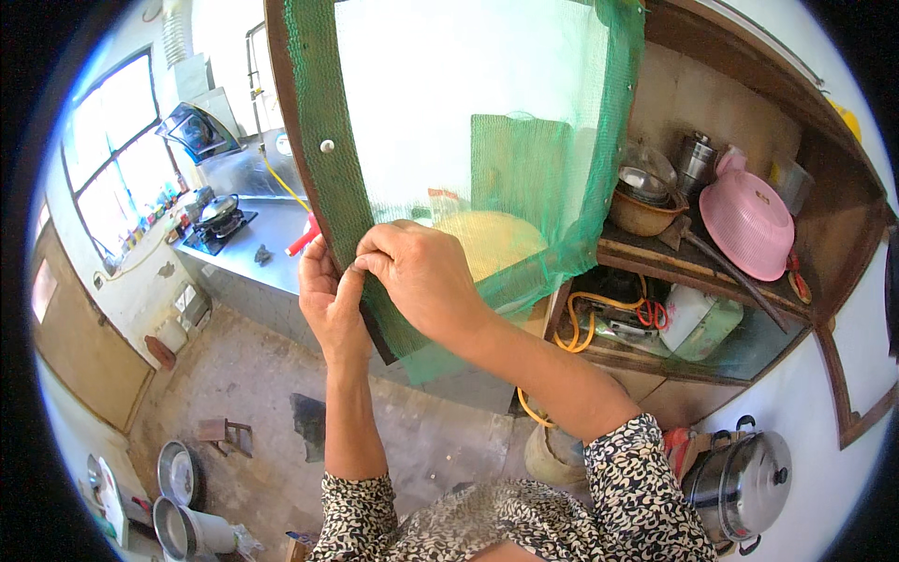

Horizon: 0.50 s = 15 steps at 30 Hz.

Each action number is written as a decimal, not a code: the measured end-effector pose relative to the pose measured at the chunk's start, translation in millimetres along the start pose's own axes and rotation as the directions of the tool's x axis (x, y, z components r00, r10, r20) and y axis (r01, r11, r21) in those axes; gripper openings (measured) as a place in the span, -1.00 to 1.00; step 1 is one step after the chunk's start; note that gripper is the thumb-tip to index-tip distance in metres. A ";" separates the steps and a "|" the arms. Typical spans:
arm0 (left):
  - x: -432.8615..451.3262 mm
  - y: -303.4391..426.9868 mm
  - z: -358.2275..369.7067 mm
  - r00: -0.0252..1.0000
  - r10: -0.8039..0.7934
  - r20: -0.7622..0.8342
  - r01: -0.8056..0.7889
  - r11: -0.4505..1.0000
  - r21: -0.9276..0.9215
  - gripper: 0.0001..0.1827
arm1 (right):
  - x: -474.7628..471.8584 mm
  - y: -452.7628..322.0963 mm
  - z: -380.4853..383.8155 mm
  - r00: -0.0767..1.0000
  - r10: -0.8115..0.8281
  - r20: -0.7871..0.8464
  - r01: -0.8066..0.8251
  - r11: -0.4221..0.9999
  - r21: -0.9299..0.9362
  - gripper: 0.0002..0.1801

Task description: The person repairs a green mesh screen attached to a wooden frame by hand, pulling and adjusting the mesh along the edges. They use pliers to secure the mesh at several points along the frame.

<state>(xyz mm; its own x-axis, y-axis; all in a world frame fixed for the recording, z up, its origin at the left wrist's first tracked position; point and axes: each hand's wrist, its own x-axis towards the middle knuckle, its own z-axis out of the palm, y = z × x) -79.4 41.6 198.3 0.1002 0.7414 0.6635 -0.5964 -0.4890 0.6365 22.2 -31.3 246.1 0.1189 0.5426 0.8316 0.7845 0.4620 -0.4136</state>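
Note:
A dark wooden cabinet door frame (pixel 316 190) stands open before me, with green mesh netting (pixel 590 140) stretched across it. My left hand (pixel 330 302) grips the frame's lower left edge, its thumb on the front and its fingers around the outer side. Just above those fingers a red handle-like thing (pixel 303 242) sticks out; whether I hold it cannot be made out. My right hand (pixel 414 274) has thumb and forefinger pinched against the mesh-covered edge, close to the left thumb. Anything small between these fingertips is hidden. A round metal knob (pixel 326 146) sits higher on the frame.
Right of the door, cabinet shelves hold a pink plastic colander (pixel 748 225), a brown bowl (pixel 642 211) and an orange hose (pixel 576 330). A steel steamer pot (pixel 744 485) stands lower right. Left are a gas stove (pixel 218 225), a small wooden stool (pixel 226 435) and a white bucket (pixel 204 530).

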 end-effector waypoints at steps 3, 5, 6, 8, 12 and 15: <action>-1.0 0.3 1.3 1.000 0.001 -0.009 -0.001 1.000 -0.008 -0.54 | 1.0 -3.6 -0.6 0.999 0.047 0.013 -0.047 0.999 -0.008 -0.86; -0.7 -1.3 1.2 1.000 0.005 -0.022 -0.005 1.000 -0.005 -0.54 | 0.9 -2.0 3.4 0.999 0.040 -0.006 -0.040 0.999 -0.012 -0.85; -0.9 -1.5 1.6 1.000 0.000 -0.023 0.000 1.000 -0.005 -0.54 | 0.4 -1.0 4.6 0.999 0.039 -0.017 -0.039 0.999 -0.015 -0.85; -1.3 -2.0 2.5 1.000 -0.012 -0.025 0.012 1.000 -0.005 -0.53 | 1.2 -2.5 3.6 0.997 0.075 -0.002 -0.075 0.997 0.015 -0.83; -0.7 -3.1 -0.8 1.000 0.017 0.011 -0.016 0.992 -0.122 -0.51 | 2.1 -4.2 5.1 0.992 0.128 -0.009 -0.127 0.991 0.040 -0.85; 0.1 -3.7 -2.0 0.997 0.062 0.045 -0.052 0.977 -0.206 -0.49 | 3.2 -4.0 5.9 0.991 0.130 -0.008 -0.129 0.988 0.078 -0.86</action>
<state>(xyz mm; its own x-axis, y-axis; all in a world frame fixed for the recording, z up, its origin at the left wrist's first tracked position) -78.9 44.5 195.3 0.0984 0.6885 0.7186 -0.7521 -0.4214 0.5067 15.8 -27.3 248.2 0.2248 0.5929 0.7733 0.7125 0.4414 -0.5455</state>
